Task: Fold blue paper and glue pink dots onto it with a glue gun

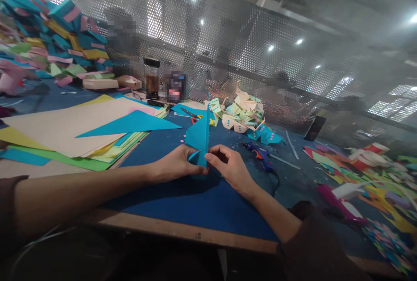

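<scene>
A folded sheet of blue paper (pixel 197 135) stands upright between my hands above the blue table mat, its tip pointing up. My left hand (pixel 177 163) pinches its lower left part, the thumb along the bottom. My right hand (pixel 230 166) is closed at the right edge, thumb and fingertips pressed to the lower fold. Left of the hands, a blue paper triangle (pixel 137 123) lies on a stack of coloured paper sheets (pixel 61 120). Behind the folded paper are scissors (pixel 195 119), partly hidden.
A blue glue gun (pixel 260 155) lies right of my hands. Folded paper pieces (pixel 244 109) are heaped behind. A jar of dark drink (pixel 152 79) stands by the perforated screen (pixel 208 46). Paper scraps (pixel 378 172) and a magenta power strip (pixel 342 205) occupy the right.
</scene>
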Tool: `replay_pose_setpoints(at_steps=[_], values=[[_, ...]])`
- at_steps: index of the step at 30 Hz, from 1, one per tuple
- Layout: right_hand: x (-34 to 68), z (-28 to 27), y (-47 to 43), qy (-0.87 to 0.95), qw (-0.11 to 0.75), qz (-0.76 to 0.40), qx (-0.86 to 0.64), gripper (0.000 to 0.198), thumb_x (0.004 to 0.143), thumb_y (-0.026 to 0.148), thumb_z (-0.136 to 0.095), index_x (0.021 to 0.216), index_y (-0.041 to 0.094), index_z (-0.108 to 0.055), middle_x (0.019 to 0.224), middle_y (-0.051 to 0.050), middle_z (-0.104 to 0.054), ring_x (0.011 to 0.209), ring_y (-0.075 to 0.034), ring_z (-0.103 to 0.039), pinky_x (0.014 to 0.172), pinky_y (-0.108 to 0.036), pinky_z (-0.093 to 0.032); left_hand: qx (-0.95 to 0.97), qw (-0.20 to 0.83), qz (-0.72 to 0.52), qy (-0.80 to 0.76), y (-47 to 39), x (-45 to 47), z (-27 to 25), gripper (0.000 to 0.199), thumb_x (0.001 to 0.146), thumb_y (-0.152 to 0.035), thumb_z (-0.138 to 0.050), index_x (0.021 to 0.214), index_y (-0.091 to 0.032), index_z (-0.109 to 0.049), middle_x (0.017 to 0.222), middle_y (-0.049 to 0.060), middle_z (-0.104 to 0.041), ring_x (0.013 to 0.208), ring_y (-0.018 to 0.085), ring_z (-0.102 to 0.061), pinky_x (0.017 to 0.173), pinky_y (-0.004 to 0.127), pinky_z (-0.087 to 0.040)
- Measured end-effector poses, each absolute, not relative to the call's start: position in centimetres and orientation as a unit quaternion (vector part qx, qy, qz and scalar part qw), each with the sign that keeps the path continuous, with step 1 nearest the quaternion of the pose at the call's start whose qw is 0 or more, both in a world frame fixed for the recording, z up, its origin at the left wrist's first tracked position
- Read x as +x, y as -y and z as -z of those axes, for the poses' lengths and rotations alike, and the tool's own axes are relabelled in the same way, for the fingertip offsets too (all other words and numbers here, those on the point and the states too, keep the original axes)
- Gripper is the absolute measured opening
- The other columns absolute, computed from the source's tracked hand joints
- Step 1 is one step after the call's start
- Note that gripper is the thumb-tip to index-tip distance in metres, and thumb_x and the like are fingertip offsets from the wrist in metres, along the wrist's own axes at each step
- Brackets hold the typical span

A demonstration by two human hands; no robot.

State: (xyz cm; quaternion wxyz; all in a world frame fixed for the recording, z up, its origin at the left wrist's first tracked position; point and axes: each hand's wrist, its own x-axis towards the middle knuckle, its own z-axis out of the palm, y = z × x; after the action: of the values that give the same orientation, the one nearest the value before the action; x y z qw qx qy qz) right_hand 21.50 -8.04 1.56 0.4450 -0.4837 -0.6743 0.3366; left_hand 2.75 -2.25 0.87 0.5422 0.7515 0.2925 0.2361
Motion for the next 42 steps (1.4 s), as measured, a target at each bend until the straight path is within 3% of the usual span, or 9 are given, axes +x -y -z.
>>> replay_pose_setpoints(at_steps=[13, 20, 28, 34, 42], values=[[21.5, -1.5, 8.0, 0.684, 0.436, -0.32, -0.49, 0.024, 0.086, 0.042, -0.067, 0.077, 0.021, -0.062, 0.069, 0.003, -0.062, 0.066, -0.013, -0.057, 0.065, -0.026, -0.045, 0.779, 0.505, -0.228, -0.295, 2.3, 2.4, -0.8, 0.035, 0.072, -0.043, -0.076, 0.059, -0.017, -0.056, 0.056, -0.005, -0.047, 0.052, 0.009, -0.038, 0.047, 0.023, -0.026], [21.7, -1.6, 7.8, 0.656, 0.464, -0.337, -0.49, 0.024, 0.086, 0.043, -0.067, 0.08, 0.02, -0.062, 0.07, 0.003, -0.06, 0.068, -0.014, -0.057, 0.066, -0.026, -0.046, 0.775, 0.533, -0.197, -0.276, 2.9, 2.5, -1.2, 0.025, 0.073, -0.036, -0.075, 0.066, -0.017, -0.059, 0.06, -0.006, -0.05, 0.055, 0.009, -0.04, 0.052, 0.023, -0.03], [21.8, -1.6, 7.5, 0.613, 0.52, -0.355, -0.477, 0.026, 0.085, 0.045, -0.07, 0.079, 0.02, -0.061, 0.067, 0.002, -0.064, 0.063, -0.014, -0.062, 0.065, -0.026, -0.052, 0.746, 0.554, -0.251, -0.272, 2.6, 2.7, -1.8, 0.023, 0.074, -0.038, -0.076, 0.082, -0.018, -0.067, 0.07, -0.005, -0.06, 0.062, 0.011, -0.048, 0.059, 0.023, -0.037], [21.6, -1.4, 7.5, 0.618, 0.515, -0.367, -0.466, 0.025, 0.085, 0.042, -0.07, 0.079, 0.019, -0.061, 0.067, 0.001, -0.067, 0.06, -0.013, -0.063, 0.062, -0.025, -0.052, 0.733, 0.557, -0.256, -0.293, 2.6, 2.7, -1.9, 0.021, 0.072, -0.036, -0.078, 0.078, -0.017, -0.07, 0.076, 0.0, -0.07, 0.071, 0.016, -0.06, 0.067, 0.026, -0.046], [22.3, -1.3, 7.1, 0.603, 0.521, -0.313, -0.517, 0.029, 0.085, 0.042, -0.068, 0.071, 0.017, -0.066, 0.065, -0.002, -0.068, 0.063, -0.016, -0.064, 0.066, -0.028, -0.051, 0.628, 0.619, -0.325, -0.343, 1.3, 2.5, -1.5, 0.021, 0.069, -0.035, -0.081, 0.073, -0.017, -0.071, 0.074, 0.001, -0.071, 0.07, 0.014, -0.062, 0.073, 0.027, -0.048]])
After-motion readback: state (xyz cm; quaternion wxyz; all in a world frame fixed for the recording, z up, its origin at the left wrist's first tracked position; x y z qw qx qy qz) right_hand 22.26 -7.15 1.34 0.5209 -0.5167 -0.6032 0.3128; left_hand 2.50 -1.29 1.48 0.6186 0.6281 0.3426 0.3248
